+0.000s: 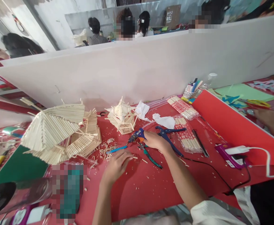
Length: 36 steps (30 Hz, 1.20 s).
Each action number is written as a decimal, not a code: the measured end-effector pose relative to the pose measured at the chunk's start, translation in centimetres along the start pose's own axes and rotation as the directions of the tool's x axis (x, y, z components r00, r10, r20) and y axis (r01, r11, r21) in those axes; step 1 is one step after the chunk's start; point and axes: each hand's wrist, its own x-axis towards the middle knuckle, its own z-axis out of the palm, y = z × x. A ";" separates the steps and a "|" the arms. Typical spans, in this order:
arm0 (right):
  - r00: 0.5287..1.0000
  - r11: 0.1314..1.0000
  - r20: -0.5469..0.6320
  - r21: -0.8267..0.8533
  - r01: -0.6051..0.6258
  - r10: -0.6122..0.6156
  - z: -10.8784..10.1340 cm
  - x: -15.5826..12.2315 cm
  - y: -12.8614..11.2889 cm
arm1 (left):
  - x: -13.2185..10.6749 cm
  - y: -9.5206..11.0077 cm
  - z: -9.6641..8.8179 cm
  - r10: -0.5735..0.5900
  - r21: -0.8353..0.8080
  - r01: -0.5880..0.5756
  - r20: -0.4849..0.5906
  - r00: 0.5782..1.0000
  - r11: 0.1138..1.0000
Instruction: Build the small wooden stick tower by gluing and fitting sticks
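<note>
My right hand [156,140] is closed round a blue hot glue gun [139,134] with an orange trigger, its nozzle pointing left. My left hand [118,163] is just below and left of the nozzle, fingers bent together in a pinch. A short wooden stick [134,157] shows at its fingertips. A blue pen-like tool [117,149] lies right above that hand. Under the right hand are green-handled pliers [152,157], and behind it blue-handled cutters [171,131]. A small stick-built pavilion model [122,115] stands farther back.
A larger stick-built roofed model [57,125] fills the left side among stick scraps [107,150]. Packs of sticks [188,139] and crumpled tissues [164,120] lie back right. A purple power strip [232,156] with cords is at right, beside a red divider [240,131]. A co-worker's hand [269,122] is beyond.
</note>
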 end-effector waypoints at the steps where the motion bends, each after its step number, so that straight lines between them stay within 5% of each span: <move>1: 1.000 1.000 -0.008 -0.005 -0.024 0.024 0.4 0.2 -0.2 | -0.6 0.1 0.8 -0.030 -0.004 0.030 0.018 0.999 1.000; 6: 0.991 0.994 -0.091 -0.042 -0.102 0.098 1.4 0.9 -1.3 | -2.1 -0.3 3.6 -0.074 0.050 0.068 0.135 0.988 0.996; 11: 0.987 0.988 -0.138 -0.113 -0.100 0.084 0.9 0.2 -1.5 | -3.7 -1.4 3.4 -0.117 0.073 0.106 0.177 0.977 0.992; 22: 0.931 1.000 -0.364 -0.021 0.005 -0.012 0.2 -3.8 -0.7 | -8.4 -4.5 2.1 -0.208 0.242 0.217 -0.061 0.976 0.946; 29: 0.862 0.989 -0.500 0.146 -0.004 0.077 0.7 -5.9 3.1 | -8.3 -2.7 1.6 -0.171 0.237 0.180 -0.059 0.984 0.955; 36: 0.720 0.942 -0.618 0.297 -0.157 0.315 1.1 -7.6 8.8 | -8.2 -3.2 2.0 -0.225 0.251 0.246 -0.110 0.968 0.936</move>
